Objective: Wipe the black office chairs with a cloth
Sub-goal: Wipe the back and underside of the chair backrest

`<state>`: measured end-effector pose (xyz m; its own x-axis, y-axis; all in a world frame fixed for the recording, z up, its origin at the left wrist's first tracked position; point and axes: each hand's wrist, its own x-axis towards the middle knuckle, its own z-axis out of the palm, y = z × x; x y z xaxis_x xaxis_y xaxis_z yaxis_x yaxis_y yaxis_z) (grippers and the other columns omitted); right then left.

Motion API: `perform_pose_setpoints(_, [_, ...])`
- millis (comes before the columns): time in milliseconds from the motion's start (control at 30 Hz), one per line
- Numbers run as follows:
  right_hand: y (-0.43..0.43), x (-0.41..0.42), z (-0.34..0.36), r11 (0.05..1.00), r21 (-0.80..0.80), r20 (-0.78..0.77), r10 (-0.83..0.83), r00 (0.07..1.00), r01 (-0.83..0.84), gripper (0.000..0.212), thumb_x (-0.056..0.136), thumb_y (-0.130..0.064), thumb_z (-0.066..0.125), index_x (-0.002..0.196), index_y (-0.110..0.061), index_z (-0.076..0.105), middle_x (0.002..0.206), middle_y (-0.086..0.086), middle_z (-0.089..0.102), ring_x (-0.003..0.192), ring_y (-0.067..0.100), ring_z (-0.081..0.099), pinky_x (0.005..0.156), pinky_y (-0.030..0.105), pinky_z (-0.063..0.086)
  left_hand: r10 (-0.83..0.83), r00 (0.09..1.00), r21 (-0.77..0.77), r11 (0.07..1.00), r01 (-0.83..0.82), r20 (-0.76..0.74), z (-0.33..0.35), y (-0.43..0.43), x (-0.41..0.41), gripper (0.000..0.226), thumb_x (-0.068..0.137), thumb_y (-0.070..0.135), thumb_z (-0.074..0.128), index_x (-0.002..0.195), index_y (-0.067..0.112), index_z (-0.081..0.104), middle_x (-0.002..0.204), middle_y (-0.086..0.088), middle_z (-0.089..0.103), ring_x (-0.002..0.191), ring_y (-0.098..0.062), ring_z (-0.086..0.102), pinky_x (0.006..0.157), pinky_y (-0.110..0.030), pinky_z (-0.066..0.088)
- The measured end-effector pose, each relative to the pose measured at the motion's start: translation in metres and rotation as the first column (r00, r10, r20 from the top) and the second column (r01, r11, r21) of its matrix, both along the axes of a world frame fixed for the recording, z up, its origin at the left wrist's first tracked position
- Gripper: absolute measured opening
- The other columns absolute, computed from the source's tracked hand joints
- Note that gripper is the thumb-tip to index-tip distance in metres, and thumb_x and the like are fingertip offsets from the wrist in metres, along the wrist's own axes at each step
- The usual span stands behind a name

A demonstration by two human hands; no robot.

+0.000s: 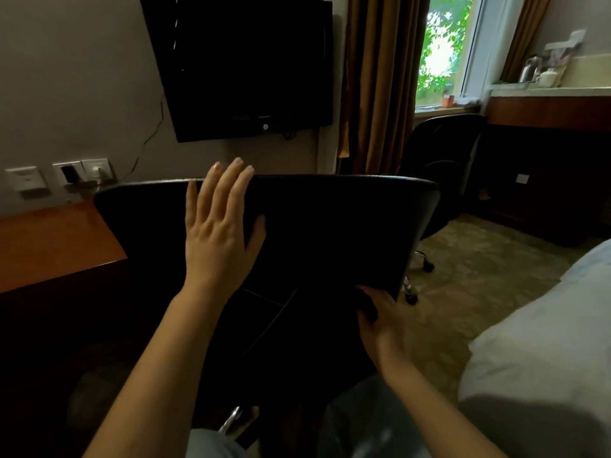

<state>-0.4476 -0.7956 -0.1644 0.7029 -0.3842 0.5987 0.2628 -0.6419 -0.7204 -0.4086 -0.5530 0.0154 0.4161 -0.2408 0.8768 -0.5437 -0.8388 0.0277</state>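
The black chair (314, 233) fills the centre, with the left hand (215, 239) spread flat on its backrest. At five o'clock the right hand (380, 314) curls round something dark, probably the cloth (367, 305). Wiping the backrest seems the step in hand; next, sweep the cloth across it.

The chair (314, 233) is touched high on its back by the flat left hand (218, 226), fingers straight, while a dark cloth (367, 304) is gripped against the back's lower right corner by the right hand (383, 317).
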Motion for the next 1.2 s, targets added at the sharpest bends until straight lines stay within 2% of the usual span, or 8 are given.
perform_pose_setpoints(100, [0.000, -0.014, -0.021, 0.995, 0.095, 0.045, 0.010, 0.999, -0.014, 0.032, 0.084, -0.020, 0.057, 0.115, -0.019, 0.061, 0.108, -0.006, 0.058, 0.101, 0.016, 0.061, 0.086, 0.004, 0.037, -0.005, 0.996, 0.026, 1.000, 0.008, -0.086, -0.050, 0.011, -0.014, 0.064, 0.094, 0.031, 0.045, 0.152, 0.013, 0.023, 0.160, -0.006, 0.014, 0.149, -0.022, 0.008, 0.120, -0.045, 0.013])
perform_pose_setpoints(300, [-0.004, -0.034, -0.065, 0.987, 0.160, -0.112, 0.033, 0.993, -0.014, 0.062, 0.085, -0.056, 0.040, 0.127, -0.013, 0.053, 0.117, 0.009, 0.063, 0.102, 0.030, 0.063, 0.078, 0.026, 0.041, 0.016, 0.942, 0.066, 0.998, 0.006, -0.335, -0.138, 0.023, -0.046, 0.062, 0.095, 0.034, 0.040, 0.151, 0.012, 0.026, 0.161, -0.006, 0.011, 0.149, -0.021, 0.009, 0.119, -0.046, 0.018])
perform_pose_setpoints(433, [0.004, -0.033, -0.070, 0.957, 0.289, -0.164, 0.017, 0.986, 0.032, 0.030, 0.094, -0.038, 0.056, 0.122, -0.030, 0.049, 0.106, 0.000, 0.062, 0.100, 0.024, 0.063, 0.069, 0.011, 0.039, 0.052, 0.883, 0.111, 0.994, 0.000, -0.466, -0.179, 0.026, -0.056, 0.063, 0.093, 0.038, 0.037, 0.149, 0.013, 0.028, 0.161, -0.005, 0.013, 0.148, -0.022, 0.011, 0.118, -0.048, 0.020])
perform_pose_setpoints(567, [0.007, -0.021, -0.063, 0.934, 0.353, -0.071, -0.030, 0.997, 0.053, 0.052, 0.084, -0.053, 0.050, 0.122, -0.017, 0.051, 0.111, 0.007, 0.062, 0.102, 0.024, 0.060, 0.080, 0.030, 0.046, 0.055, 0.845, 0.063, 0.998, -0.026, -0.531, -0.203, 0.028, -0.053, 0.066, 0.090, 0.039, 0.041, 0.148, 0.010, 0.029, 0.160, -0.006, 0.014, 0.147, -0.023, 0.013, 0.118, -0.047, 0.019])
perform_pose_setpoints(700, [0.001, -0.001, -0.055, 0.861, 0.465, 0.037, -0.253, 0.967, 0.207, 0.038, 0.089, -0.022, 0.058, 0.122, -0.004, 0.052, 0.110, 0.008, 0.058, 0.104, 0.032, 0.059, 0.082, 0.027, 0.047, 0.063, 0.814, 0.020, 0.998, -0.063, -0.578, -0.229, 0.025, -0.047, 0.067, 0.088, 0.040, 0.043, 0.147, 0.010, 0.032, 0.159, -0.009, 0.019, 0.145, -0.029, 0.021, 0.112, -0.055, 0.030])
perform_pose_setpoints(800, [-0.005, 0.021, -0.055, 0.855, 0.423, 0.147, -0.390, 0.909, 0.299, 0.040, 0.087, -0.019, 0.056, 0.124, -0.002, 0.051, 0.112, 0.011, 0.057, 0.102, 0.030, 0.059, 0.082, 0.043, 0.051, 0.067, 0.790, 0.001, 0.997, -0.083, -0.610, -0.254, 0.026, -0.047, 0.068, 0.087, 0.042, 0.043, 0.147, 0.013, 0.029, 0.158, -0.010, 0.020, 0.145, -0.030, 0.022, 0.109, -0.058, 0.032])
perform_pose_setpoints(967, [-0.017, 0.053, -0.031, 0.815, 0.409, 0.344, -0.555, 0.758, 0.411, 0.033, 0.088, -0.001, 0.055, 0.120, 0.005, 0.055, 0.112, 0.003, 0.051, 0.106, 0.012, 0.052, 0.092, 0.012, 0.038, 0.029, 0.839, -0.098, 0.991, -0.097, -0.543, -0.251, 0.023, -0.035, 0.067, 0.086, 0.038, 0.046, 0.146, 0.012, 0.030, 0.157, -0.012, 0.024, 0.142, -0.033, 0.026, 0.109, -0.058, 0.033])
perform_pose_setpoints(1200, [0.046, 0.070, 0.004, 0.931, 0.196, 0.555, -0.364, 0.748, 0.307, 0.029, 0.082, 0.009, 0.063, 0.109, 0.000, 0.066, 0.110, 0.013, 0.056, 0.111, 0.009, 0.052, 0.098, 0.023, 0.040, 0.015, 0.911, -0.232, 0.965, -0.120, -0.411, -0.251, 0.024, -0.011, 0.068, 0.085, 0.034, 0.049, 0.145, 0.012, 0.028, 0.158, -0.010, 0.015, 0.146, -0.028, 0.017, 0.116, -0.045, 0.022])
